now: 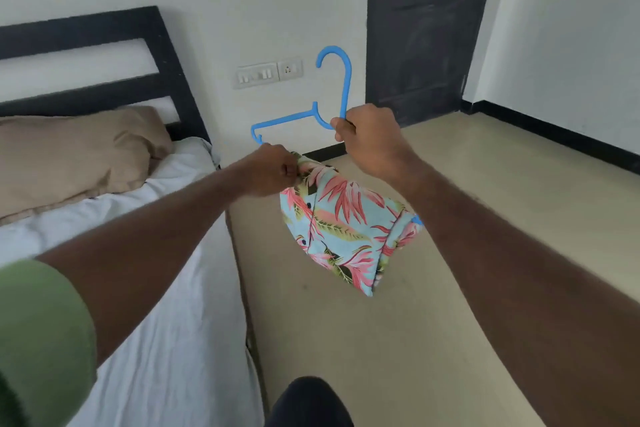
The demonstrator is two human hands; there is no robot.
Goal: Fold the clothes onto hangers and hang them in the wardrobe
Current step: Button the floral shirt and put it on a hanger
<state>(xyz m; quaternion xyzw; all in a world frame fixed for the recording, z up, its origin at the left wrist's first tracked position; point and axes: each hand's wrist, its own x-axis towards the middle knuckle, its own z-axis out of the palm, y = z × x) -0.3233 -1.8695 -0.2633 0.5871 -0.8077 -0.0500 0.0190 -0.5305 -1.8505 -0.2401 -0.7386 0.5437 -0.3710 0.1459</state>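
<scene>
Hanger [294, 116], blue plastic, is held up in the air in front of the person, above the floor [433, 288] and just to the right of the bed [156, 288]. Its hook points up and its long bar runs down from left to right, so the left end is higher and the right end is lower. The right hand [372, 137] has its grip closed around the hanger just below the hook. The left hand [273, 172] is under the left end of the hanger and pinches the top edge of the floral garment [346, 229], with the fingers pressed together on the cloth. The garment hangs folded below both hands and covers the right part of the hanger; only a small blue tip shows at its right side. So the free left arm of the hanger lies up and to the left of the cloth, and the left hand is the nearer one to it. I judge that the next move is to draw the cloth along the bar toward this bare left end, so that it sits evenly. Beyond the hanger there are a switch plate [268, 73] on the wall and a dark door [429, 21] to its right. A pillow [76, 156] lies on the bed against the black headboard [104, 55]. No wardrobe is in view, and nothing stands between the hands and the hanger.
</scene>
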